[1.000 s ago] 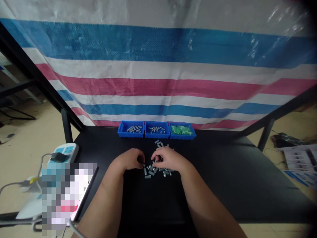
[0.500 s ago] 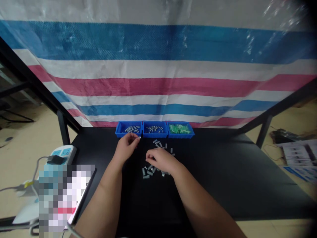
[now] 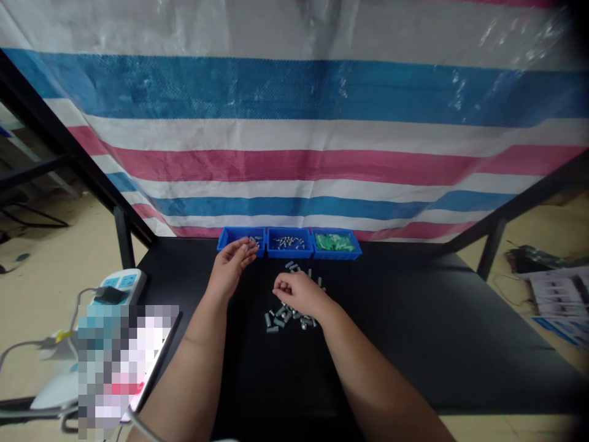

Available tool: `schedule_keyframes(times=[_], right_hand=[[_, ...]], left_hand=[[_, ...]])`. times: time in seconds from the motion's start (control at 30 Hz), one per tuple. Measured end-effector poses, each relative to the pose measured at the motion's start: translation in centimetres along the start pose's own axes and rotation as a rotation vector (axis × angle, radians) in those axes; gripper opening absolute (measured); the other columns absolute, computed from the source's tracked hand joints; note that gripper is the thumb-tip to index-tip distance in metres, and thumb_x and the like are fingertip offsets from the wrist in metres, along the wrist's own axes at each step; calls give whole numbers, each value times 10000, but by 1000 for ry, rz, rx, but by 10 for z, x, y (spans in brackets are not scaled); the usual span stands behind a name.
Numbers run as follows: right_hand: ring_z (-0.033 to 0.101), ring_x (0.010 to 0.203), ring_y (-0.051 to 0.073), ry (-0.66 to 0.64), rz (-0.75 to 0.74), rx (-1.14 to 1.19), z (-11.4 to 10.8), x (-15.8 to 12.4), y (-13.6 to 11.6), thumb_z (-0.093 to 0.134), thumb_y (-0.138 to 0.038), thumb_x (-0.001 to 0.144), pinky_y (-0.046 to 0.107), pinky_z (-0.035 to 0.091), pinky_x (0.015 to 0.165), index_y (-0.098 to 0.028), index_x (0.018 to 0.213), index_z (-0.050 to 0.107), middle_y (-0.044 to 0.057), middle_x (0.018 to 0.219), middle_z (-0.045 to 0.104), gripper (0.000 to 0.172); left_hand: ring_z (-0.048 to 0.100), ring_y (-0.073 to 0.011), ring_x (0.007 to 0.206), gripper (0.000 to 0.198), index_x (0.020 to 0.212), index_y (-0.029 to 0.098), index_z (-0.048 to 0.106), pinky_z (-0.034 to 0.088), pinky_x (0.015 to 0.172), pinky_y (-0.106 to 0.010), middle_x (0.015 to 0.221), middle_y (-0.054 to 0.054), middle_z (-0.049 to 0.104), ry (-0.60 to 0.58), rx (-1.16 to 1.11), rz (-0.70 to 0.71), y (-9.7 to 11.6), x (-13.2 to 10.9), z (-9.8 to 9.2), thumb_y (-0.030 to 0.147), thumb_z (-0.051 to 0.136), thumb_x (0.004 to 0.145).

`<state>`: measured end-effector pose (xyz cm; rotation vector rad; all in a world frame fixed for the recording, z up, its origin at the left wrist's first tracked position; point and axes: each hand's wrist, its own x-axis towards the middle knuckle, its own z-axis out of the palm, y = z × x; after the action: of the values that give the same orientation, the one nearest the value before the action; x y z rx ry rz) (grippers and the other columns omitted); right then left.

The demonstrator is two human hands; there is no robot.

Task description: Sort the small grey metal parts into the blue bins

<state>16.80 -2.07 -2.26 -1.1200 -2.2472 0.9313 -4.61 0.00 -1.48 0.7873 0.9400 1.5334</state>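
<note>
My left hand [image 3: 231,265] reaches forward with its fingertips over the front rim of the left blue bin [image 3: 261,250], which holds grey metal bolts. Its fingers are slightly apart. My right hand [image 3: 297,293] hangs curled just above a loose pile of grey metal bolts [image 3: 288,318] on the black table [image 3: 414,331]. Its closed fingers hide whatever may lie in them. The middle blue bin [image 3: 289,253] holds smaller metal pieces, and the right blue bin [image 3: 337,256] holds green parts.
A striped tarp [image 3: 294,159] hangs behind the table. A white power strip [image 3: 120,283] stands beyond the table's left edge, beside a pixelated patch [image 3: 124,362]. Printed papers [image 3: 559,301] lie on the floor at right.
My left hand has moved forward from the bolt pile to the left bin's rim. My right hand has stayed over the pile, with its fingers curled.
</note>
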Motion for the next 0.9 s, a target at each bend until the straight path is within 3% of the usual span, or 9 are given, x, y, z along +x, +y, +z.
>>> schedule_keyframes(times=[0.13,0.3,0.37,0.43,0.5,0.6,0.7,0.8,0.9], right_hand=[[598,619,125,193,53,86,1,3,12,623,-311,901,232,429,599,-202,843,664,-12,698,663,130],[611,627,145,441,117,179,2,10,33,647,-346,865,247,472,599,-193,861,681,10,715,666,156],[637,665,158,514,114,232,2,12,39,656,-356,858,259,502,636,-193,877,689,22,743,684,168],[665,709,172,585,104,296,1,14,42,670,-368,852,274,527,674,-192,916,694,37,787,706,189],[681,748,181,640,91,354,-1,14,44,689,-379,842,284,541,695,-192,966,698,53,849,724,224],[694,781,189,644,111,435,-4,15,45,712,-397,824,295,551,711,-194,1000,708,63,907,739,269],[695,737,191,603,167,464,-7,16,47,710,-401,814,302,550,703,-185,939,720,51,821,737,249],[682,684,187,605,184,444,-9,17,47,677,-394,833,294,534,664,-179,878,717,44,764,726,223],[655,653,180,626,160,323,-11,16,45,645,-377,855,288,512,639,-180,848,709,37,730,706,208]], left_hand=[[645,-114,661,382,817,169,589,500,621,-203,662,24,603,25,53,15,-1,-1,0,466,816,744],[499,-82,508,461,680,178,491,394,507,-197,556,48,455,-54,251,55,-4,-3,1,569,612,892],[501,-80,511,412,758,165,559,379,496,-198,620,30,519,-217,397,-21,-4,-7,1,548,592,905],[557,-92,567,329,897,155,629,407,521,-203,743,-3,609,-460,550,-119,-4,-12,2,484,638,880],[590,-102,615,269,964,154,657,447,572,-215,815,-20,646,-634,685,-142,-6,-16,1,399,667,853],[565,-97,565,220,966,161,673,446,551,-215,773,-10,651,-706,843,-159,-7,-20,-2,334,648,832],[555,-102,503,263,1001,174,688,413,484,-208,731,1,662,-821,946,-322,-6,-21,-6,323,660,786],[585,-115,515,322,1002,184,705,426,500,-213,721,10,669,-927,1006,-459,-4,-22,-7,303,719,703],[604,-127,562,358,959,192,712,434,533,-216,738,14,681,-944,1053,-469,-3,-23,-8,283,773,618]])
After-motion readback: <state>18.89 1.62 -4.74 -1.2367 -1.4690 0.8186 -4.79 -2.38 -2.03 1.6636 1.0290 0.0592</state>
